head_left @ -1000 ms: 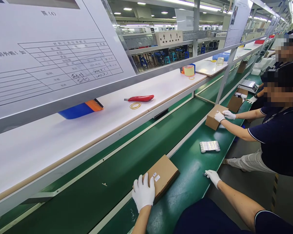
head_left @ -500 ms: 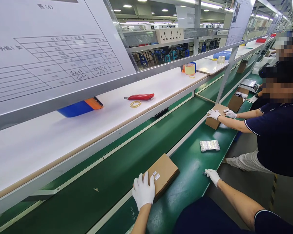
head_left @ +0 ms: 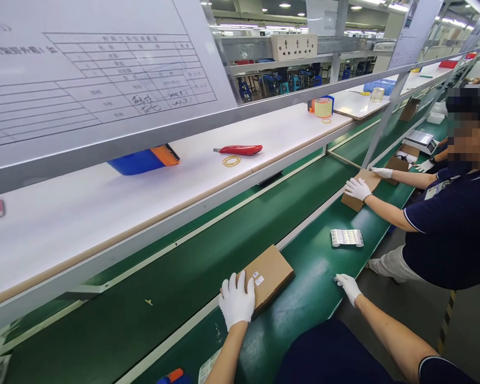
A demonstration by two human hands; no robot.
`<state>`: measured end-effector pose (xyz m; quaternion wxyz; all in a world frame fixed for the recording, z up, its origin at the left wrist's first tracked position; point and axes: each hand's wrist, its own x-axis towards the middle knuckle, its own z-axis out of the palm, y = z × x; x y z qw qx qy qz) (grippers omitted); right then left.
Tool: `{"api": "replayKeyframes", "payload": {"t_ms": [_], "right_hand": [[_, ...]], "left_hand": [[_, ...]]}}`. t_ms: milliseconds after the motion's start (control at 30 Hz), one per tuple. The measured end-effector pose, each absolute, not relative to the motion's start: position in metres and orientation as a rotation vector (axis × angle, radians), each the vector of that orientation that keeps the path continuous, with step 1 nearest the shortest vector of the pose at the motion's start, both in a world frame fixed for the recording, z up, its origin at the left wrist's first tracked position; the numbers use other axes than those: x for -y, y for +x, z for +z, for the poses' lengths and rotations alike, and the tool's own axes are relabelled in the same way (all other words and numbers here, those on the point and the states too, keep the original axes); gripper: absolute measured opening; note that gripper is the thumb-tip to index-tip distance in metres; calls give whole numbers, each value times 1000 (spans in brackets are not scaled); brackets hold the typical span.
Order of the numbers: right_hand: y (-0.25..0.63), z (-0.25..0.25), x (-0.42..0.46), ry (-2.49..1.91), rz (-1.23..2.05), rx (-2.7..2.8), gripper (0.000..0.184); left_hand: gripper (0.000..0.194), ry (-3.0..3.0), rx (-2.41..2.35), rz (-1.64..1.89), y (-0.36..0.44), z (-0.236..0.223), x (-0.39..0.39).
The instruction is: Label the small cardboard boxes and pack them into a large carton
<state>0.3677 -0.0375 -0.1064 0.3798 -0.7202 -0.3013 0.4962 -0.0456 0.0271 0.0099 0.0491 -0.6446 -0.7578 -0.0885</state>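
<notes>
A flat brown cardboard box (head_left: pixel 274 272) with two small white labels lies closed on the green work surface (head_left: pixel 304 325). My left hand (head_left: pixel 237 301), in a white glove, rests over its near left end, fingers spread on the top. On the right, near the surface's edge, my gloved right hand (head_left: pixel 349 288) is closed in a pinch. A small greyish thing (head_left: pixel 334 278) pokes out at its fingertips, too small to name. Beyond that hand lies a strip of white printed labels (head_left: pixel 346 238), curled at its ends.
A co-worker's gloved hands (head_left: pixel 358 189) are on another cardboard box (head_left: pixel 354 202). A red utility knife (head_left: pixel 240 150), a rubber band (head_left: pixel 231 161) and a tape dispenser (head_left: pixel 323 108) sit on the white shelf (head_left: pixel 176 197). A metal rail (head_left: pixel 264 109) crosses above it.
The view has shifted slightly, bringing an orange and blue thing into sight at the bottom. My hands stay at the box and the small thing. The co-worker's hands have moved a little on their box.
</notes>
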Motion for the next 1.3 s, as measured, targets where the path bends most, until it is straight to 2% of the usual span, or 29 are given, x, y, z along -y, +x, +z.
{"api": "replayKeyframes", "payload": {"t_ms": [233, 467, 633, 800, 900, 1067, 1200, 1300], "right_hand": [[332, -63, -11, -1595, 1297, 898, 58], [309, 24, -90, -1332, 1063, 1403, 42], [340, 78, -190, -1485, 619, 1830, 45], [381, 76, -255, -1957, 512, 1681, 64], [393, 59, -251, -2129, 629, 1655, 72], [402, 46, -211, -2060, 751, 1771, 93], [400, 47, -155, -2140, 743, 1970, 104], [382, 44, -105, -2333, 661, 2012, 107]], "left_hand": [[51, -1966, 2348, -272, -43, 11, -26], [53, -1969, 2373, -318, -45, 6, -27], [54, -1977, 2421, -309, -46, 3, -30], [52, -1960, 2453, -340, -41, 9, -27], [50, -1978, 2476, -395, -38, 14, -29], [48, -1971, 2561, -647, -42, 23, -19], [39, -1890, 2579, -1013, -17, 37, 37], [34, -2214, 2759, -1252, 26, 34, 85]]}}
